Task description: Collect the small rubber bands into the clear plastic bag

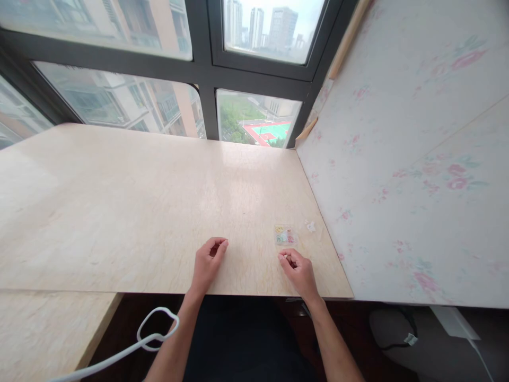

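My left hand (210, 258) is held over the stone sill, thumb and forefinger pinched together; whatever lies between them is too small to make out. To the right, my right hand (297, 268) is also closed in a pinch, its fingertips just in front of a clear compartment box (285, 235). Small coloured pieces, yellow, green and red, show inside the box's compartments. Just beyond the box to the right lies a small whitish, crumpled-looking piece (310, 226), whose kind I cannot tell.
The pale marble-patterned sill (131, 212) runs up to a dark-framed window (207, 69). A flower-papered wall (417, 159) bounds it on the right. A looped white cable (119, 353) hangs at the lower left, near my left forearm.
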`<action>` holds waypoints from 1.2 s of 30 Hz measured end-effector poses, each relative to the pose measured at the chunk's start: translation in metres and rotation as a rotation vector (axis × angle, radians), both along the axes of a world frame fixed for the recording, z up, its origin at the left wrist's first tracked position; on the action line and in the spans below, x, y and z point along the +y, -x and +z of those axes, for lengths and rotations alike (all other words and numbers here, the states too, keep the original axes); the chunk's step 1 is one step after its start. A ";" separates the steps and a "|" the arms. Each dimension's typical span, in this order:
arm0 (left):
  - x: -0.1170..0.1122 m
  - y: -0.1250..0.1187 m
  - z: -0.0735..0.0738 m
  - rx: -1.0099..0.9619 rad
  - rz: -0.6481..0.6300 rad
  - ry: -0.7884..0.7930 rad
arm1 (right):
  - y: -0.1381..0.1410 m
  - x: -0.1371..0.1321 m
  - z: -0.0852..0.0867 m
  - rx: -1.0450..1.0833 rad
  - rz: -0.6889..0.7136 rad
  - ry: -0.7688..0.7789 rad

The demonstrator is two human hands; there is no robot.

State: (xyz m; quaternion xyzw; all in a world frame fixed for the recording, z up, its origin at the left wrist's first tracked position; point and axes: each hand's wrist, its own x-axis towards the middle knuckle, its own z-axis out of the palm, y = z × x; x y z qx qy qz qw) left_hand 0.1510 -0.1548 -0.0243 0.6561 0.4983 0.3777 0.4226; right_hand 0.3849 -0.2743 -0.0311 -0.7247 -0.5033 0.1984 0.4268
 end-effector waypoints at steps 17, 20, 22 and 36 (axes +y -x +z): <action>-0.002 0.000 -0.006 0.106 -0.098 -0.135 | 0.027 -0.011 -0.004 -0.349 -0.034 0.009; -0.002 0.001 -0.007 0.109 -0.099 -0.138 | 0.028 -0.011 -0.005 -0.389 -0.027 0.011; -0.002 0.002 -0.008 0.110 -0.097 -0.141 | 0.029 -0.012 -0.005 -0.404 -0.024 0.013; -0.004 0.002 -0.007 0.116 -0.058 -0.153 | 0.008 -0.013 0.005 -0.089 -0.057 -0.103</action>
